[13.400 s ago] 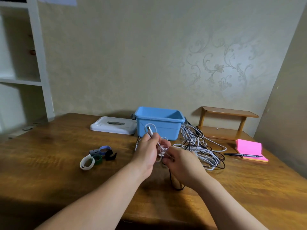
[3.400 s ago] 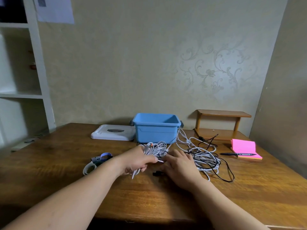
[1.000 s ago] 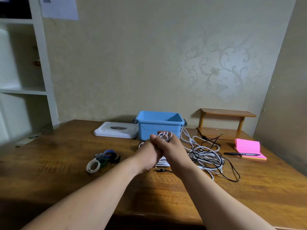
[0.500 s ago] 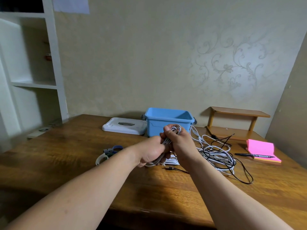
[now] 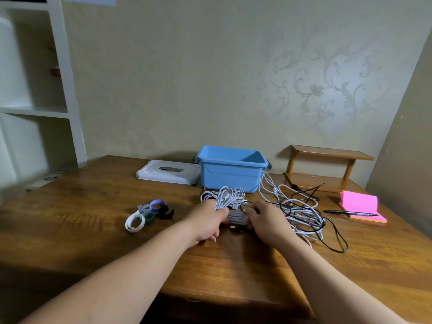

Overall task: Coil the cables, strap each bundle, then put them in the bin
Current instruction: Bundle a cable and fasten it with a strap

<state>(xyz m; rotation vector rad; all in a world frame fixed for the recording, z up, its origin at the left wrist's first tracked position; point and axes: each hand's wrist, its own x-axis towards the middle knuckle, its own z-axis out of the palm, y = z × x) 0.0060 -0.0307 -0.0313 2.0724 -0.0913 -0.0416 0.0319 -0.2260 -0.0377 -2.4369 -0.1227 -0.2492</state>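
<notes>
1. The white cable bundle (image 5: 228, 197) sits low over the desk (image 5: 93, 220), just in front of the blue bin (image 5: 231, 170), its loops fanned upward.
2. The left hand (image 5: 207, 219) grips the bundle at its middle, fingers (image 5: 221, 212) wrapped round the strands.
3. The right hand (image 5: 266, 219) has its fingers (image 5: 253, 210) curled onto the bundle's lower coils, where a thin black loop also passes.
4. Loose cables (image 5: 301, 213), white and black, lie tangled to the right of the hands, trailing up beside the bin.
5. Coloured straps (image 5: 149, 213) lie in a cluster to the left.
6. A white lid (image 5: 168, 175) rests beside the bin.
7. A pen (image 5: 350, 212) lies on a pink notepad (image 5: 360, 202) near a wooden shelf (image 5: 327, 169).
</notes>
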